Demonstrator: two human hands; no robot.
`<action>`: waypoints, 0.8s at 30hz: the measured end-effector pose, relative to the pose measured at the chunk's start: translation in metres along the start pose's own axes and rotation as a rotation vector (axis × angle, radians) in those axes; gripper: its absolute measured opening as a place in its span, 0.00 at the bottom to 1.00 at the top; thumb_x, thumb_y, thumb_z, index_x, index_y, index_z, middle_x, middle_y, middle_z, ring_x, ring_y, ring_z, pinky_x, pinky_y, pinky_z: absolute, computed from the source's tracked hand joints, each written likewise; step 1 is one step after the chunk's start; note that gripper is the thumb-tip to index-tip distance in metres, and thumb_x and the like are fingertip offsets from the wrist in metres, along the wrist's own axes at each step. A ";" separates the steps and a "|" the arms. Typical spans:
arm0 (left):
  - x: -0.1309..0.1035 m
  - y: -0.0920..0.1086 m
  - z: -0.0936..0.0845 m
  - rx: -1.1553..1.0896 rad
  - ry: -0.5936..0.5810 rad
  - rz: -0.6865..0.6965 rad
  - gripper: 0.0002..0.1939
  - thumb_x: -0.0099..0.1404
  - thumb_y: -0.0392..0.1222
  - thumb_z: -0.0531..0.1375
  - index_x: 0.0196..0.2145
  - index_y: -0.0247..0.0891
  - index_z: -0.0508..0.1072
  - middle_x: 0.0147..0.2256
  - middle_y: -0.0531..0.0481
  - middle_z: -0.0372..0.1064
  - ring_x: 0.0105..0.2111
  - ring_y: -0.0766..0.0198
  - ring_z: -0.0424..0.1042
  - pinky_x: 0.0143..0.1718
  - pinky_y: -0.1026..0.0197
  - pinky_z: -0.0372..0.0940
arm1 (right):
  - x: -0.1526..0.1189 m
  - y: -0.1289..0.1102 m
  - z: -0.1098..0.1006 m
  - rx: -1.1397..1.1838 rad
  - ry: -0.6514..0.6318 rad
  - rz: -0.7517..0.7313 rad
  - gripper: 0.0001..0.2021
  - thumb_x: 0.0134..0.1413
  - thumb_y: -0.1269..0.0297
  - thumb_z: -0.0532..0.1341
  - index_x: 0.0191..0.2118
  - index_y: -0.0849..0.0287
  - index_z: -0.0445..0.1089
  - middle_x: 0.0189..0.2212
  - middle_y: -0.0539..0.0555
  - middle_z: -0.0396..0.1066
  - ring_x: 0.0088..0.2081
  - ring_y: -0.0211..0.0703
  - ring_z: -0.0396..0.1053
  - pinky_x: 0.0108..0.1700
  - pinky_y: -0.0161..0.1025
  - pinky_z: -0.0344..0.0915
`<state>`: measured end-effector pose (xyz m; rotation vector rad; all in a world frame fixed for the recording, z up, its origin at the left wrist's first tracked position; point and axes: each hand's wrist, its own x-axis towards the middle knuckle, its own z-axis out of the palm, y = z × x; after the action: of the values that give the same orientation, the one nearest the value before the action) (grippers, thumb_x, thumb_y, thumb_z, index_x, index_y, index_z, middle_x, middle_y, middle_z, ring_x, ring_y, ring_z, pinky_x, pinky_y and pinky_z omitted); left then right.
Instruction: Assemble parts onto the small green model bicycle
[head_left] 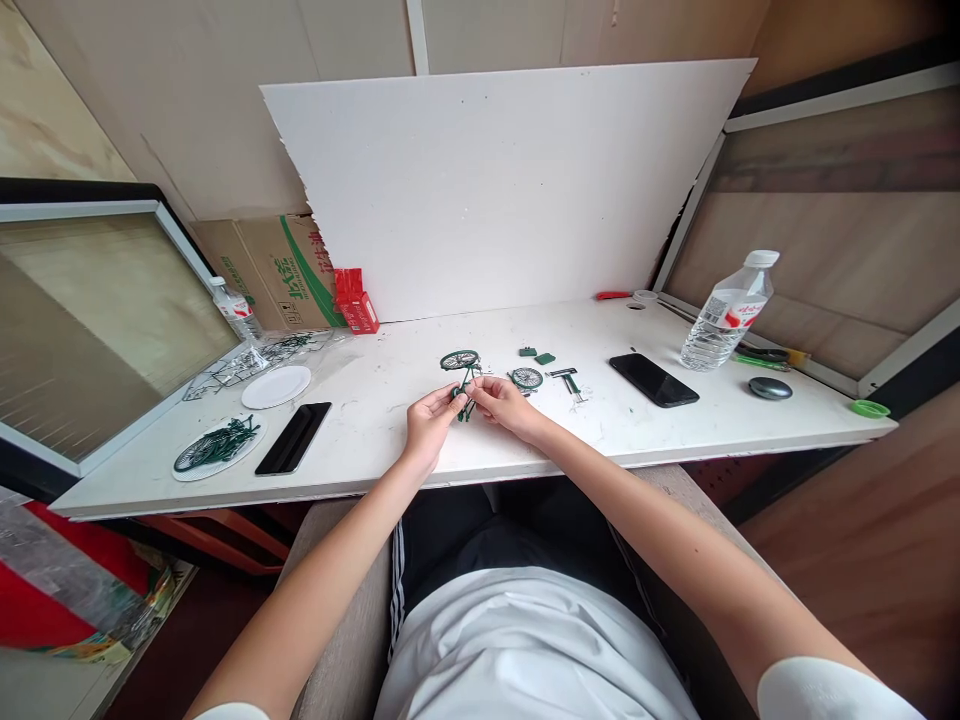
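Head view is showing a small green bicycle model (463, 378) standing near the middle of the worktop (390, 440), a little back from its front edge. The left hand (429, 420) and right hand (504, 402) are meeting at the model's frame, fingertips pinching it from either side (its one fitted wheel is rising behind them). A loose green wheel (526, 378) is lying just beside the right hand, a black phone (653, 379) further right.
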<state>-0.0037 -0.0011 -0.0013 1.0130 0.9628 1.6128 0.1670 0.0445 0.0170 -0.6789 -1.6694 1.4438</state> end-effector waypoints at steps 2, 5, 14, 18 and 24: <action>0.000 0.000 0.000 -0.008 0.006 -0.003 0.29 0.52 0.46 0.80 0.51 0.36 0.84 0.54 0.37 0.81 0.59 0.46 0.78 0.67 0.43 0.66 | 0.000 0.000 0.000 0.003 -0.001 -0.001 0.27 0.60 0.33 0.67 0.39 0.57 0.70 0.27 0.44 0.59 0.26 0.33 0.51 0.28 0.35 0.52; 0.001 0.000 -0.001 -0.021 0.011 -0.009 0.29 0.53 0.46 0.80 0.51 0.36 0.84 0.54 0.37 0.81 0.59 0.46 0.77 0.67 0.43 0.65 | 0.000 -0.001 0.000 0.015 -0.016 0.007 0.29 0.60 0.31 0.65 0.40 0.57 0.70 0.26 0.44 0.57 0.25 0.33 0.51 0.28 0.35 0.51; 0.001 0.004 0.002 -0.044 0.048 -0.041 0.30 0.51 0.47 0.81 0.50 0.35 0.84 0.55 0.36 0.81 0.60 0.45 0.76 0.66 0.43 0.65 | -0.001 0.000 0.001 -0.013 0.031 0.022 0.28 0.59 0.32 0.67 0.43 0.57 0.74 0.29 0.46 0.63 0.27 0.34 0.54 0.28 0.35 0.54; 0.001 0.005 0.003 -0.045 0.043 -0.049 0.30 0.51 0.48 0.80 0.50 0.35 0.84 0.55 0.36 0.81 0.59 0.45 0.77 0.66 0.43 0.65 | -0.001 -0.003 0.003 -0.017 0.081 0.004 0.27 0.58 0.36 0.69 0.42 0.58 0.74 0.30 0.47 0.65 0.27 0.33 0.55 0.29 0.34 0.55; 0.001 0.003 0.001 -0.034 0.041 -0.048 0.29 0.52 0.48 0.80 0.50 0.35 0.85 0.55 0.36 0.81 0.59 0.46 0.77 0.66 0.43 0.65 | -0.002 -0.004 0.003 -0.037 0.083 0.005 0.27 0.58 0.35 0.68 0.41 0.58 0.74 0.28 0.47 0.65 0.26 0.34 0.54 0.28 0.36 0.53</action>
<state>-0.0036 -0.0004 0.0023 0.9296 0.9768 1.6103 0.1655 0.0404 0.0203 -0.7533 -1.6350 1.3726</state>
